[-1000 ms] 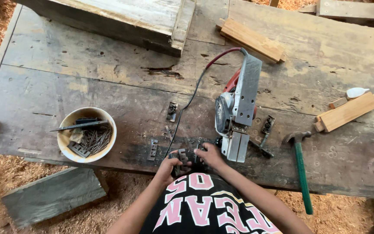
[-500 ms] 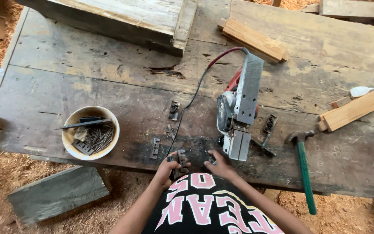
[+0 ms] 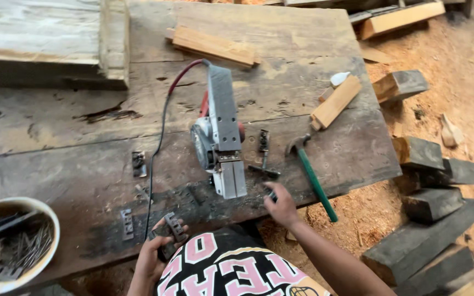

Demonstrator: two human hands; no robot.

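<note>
The worn wooden workbench [image 3: 56, 137] stretches ahead of both hands, and the biggest thing on it, an electric planer [image 3: 220, 131], lies flipped with its flat sole upward, just ahead of the right hand and ahead-right of the left. Its long axis runs away from the person, near end closest to the right hand, the red-and-black cord [image 3: 163, 120] trailing from its far end back toward the left hand. Beyond the right hand to its outer side a green-handled hammer [image 3: 311, 175] lies slanted, head far, handle end over the bench edge. Far off to the left hand's outer side sits a bowl of nails [image 3: 12, 246]. The left hand [image 3: 152, 260], at the near edge, is clenched around a small slotted metal plate [image 3: 174, 226]. The right hand [image 3: 282, 205] is the nearer to the planer; its fingers close on a small dark piece [image 3: 271, 193], too small to identify. A T-shaped wrench [image 3: 263, 159] lies just ahead of it.
</note>
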